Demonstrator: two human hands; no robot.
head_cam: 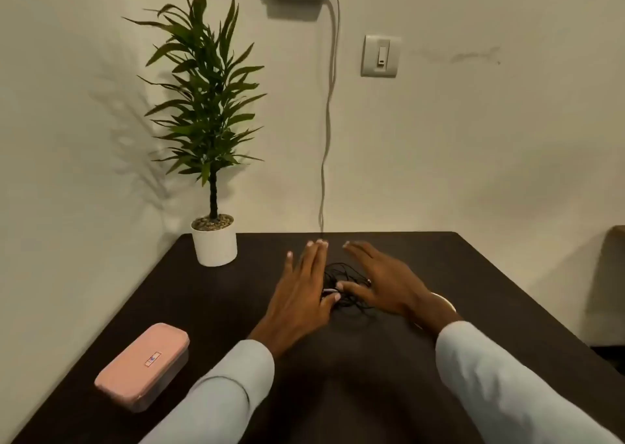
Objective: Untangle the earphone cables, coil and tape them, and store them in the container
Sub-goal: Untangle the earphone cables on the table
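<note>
Black tangled earphone cables (345, 286) lie mid-table; left hand (299, 291) and right hand (382, 281) hover, fingers spread, gripping nothing: find 1 free end first.

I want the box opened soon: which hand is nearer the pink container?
Left. The left hand is nearest the pink container, which lies nearer the person and to its left; the right hand is farther, across the tangled earphone cables.
</note>
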